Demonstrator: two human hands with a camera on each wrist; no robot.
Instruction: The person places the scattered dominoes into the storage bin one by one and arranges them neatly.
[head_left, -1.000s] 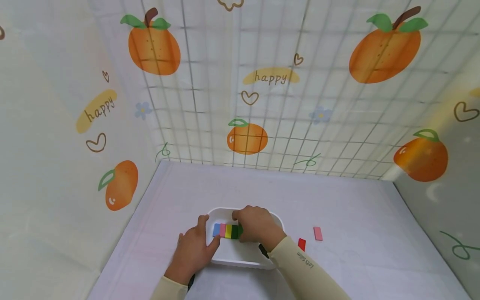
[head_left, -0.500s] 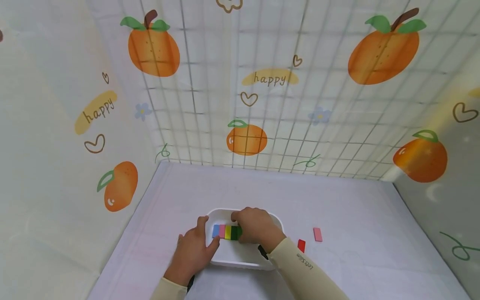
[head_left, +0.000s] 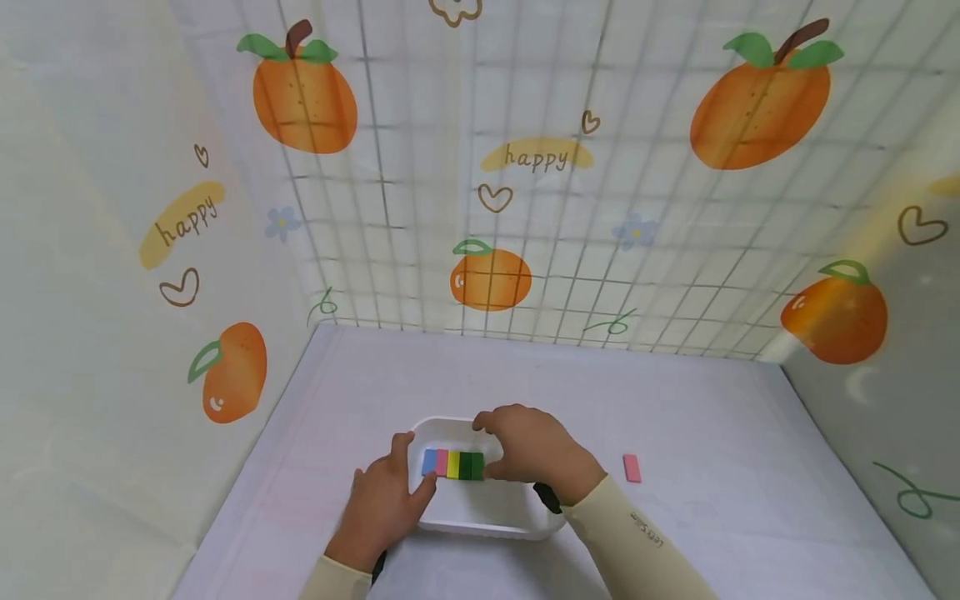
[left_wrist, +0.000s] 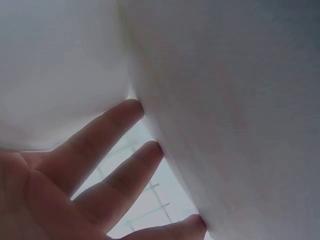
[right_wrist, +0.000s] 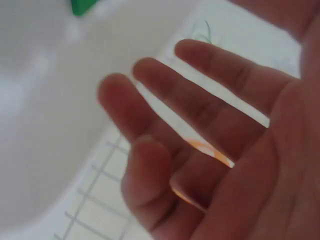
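A white plastic tray point(head_left: 480, 508) with rounded corners sits on the table. Inside stands a row of small domino-like blocks: blue point(head_left: 430, 462), pink point(head_left: 442, 462), yellow point(head_left: 453, 465), then two green ones point(head_left: 472, 467). My left hand point(head_left: 382, 500) holds the tray's left rim, thumb over the inside and index finger at the far corner. Its other fingers point(left_wrist: 120, 190) stretch along the outside in the left wrist view. Over the tray's right part hovers my right hand point(head_left: 536, 446), holding nothing, with its thumb near the last green block. Its fingers point(right_wrist: 200, 110) are loosely bent.
A pink block point(head_left: 632, 468) lies flat on the white-covered table point(head_left: 712, 467), right of the tray. Printed fabric walls point(head_left: 525, 208) with oranges enclose the back and both sides. My right sleeve point(head_left: 637, 542) crosses the table's front.
My right hand has loosened from the last green block and moved slightly right, baring it. The red block beside the tray is now hidden by my right arm. My left hand keeps its place.
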